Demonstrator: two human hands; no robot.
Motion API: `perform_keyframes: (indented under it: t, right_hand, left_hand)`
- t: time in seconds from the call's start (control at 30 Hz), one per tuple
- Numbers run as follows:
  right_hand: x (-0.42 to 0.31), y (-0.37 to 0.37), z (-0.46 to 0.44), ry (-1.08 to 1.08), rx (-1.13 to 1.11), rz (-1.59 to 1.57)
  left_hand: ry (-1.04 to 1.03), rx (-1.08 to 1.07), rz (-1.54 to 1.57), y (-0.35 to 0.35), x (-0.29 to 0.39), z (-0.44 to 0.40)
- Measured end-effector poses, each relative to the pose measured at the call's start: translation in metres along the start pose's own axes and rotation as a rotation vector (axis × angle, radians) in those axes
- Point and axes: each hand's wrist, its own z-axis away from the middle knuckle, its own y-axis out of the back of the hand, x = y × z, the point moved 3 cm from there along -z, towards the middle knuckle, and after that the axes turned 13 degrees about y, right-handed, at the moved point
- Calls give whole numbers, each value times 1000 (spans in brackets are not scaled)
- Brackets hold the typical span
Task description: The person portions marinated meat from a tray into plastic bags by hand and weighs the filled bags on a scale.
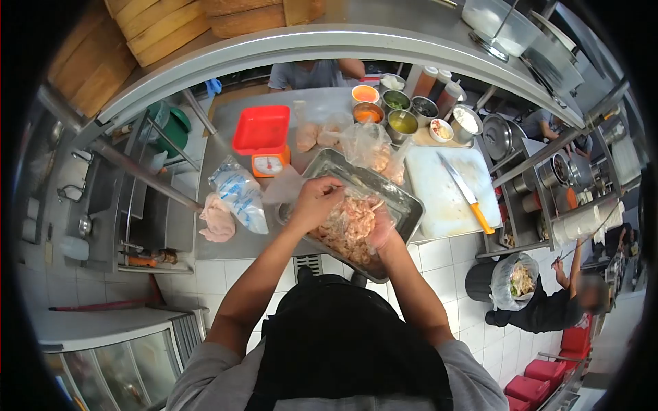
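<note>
A clear plastic bag of chopped raw meat [355, 216] is between my hands, above a deep metal tray [410, 207]. My left hand [317, 203] pinches the bag's upper edge, its fingers pressed together. My right hand [384, 234] cups the bag from the right, fingers curled around its side. More chopped meat [336, 245] lies in the near part of the tray, partly covered by the bag and my hands. Several other clear bags of meat [370, 149] rest at the tray's far edge.
To the right, an orange-handled knife [466, 193] lies on a white cutting board [442, 222]. An orange scale [269, 164], red tray [262, 129] and blue-printed plastic bag [240, 195] are left. Sauce containers [402, 123] stand behind. An overhead shelf [329, 40] spans the table. People work beyond and at right.
</note>
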Motion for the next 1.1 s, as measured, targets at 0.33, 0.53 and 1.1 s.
perform_keyframes:
  t: [0.33, 0.53, 1.1]
  right_hand:
    - [2, -72, 4, 38, 29, 137]
    - [-12, -52, -4, -261, 185, 927]
    - [-97, -189, -3, 475, -1097, 2407]
  left_hand:
    - [-268, 405, -310, 1, -9, 11]
    - [-209, 404, -432, -6, -8, 11]
    - [-128, 117, 23, 41, 101, 10]
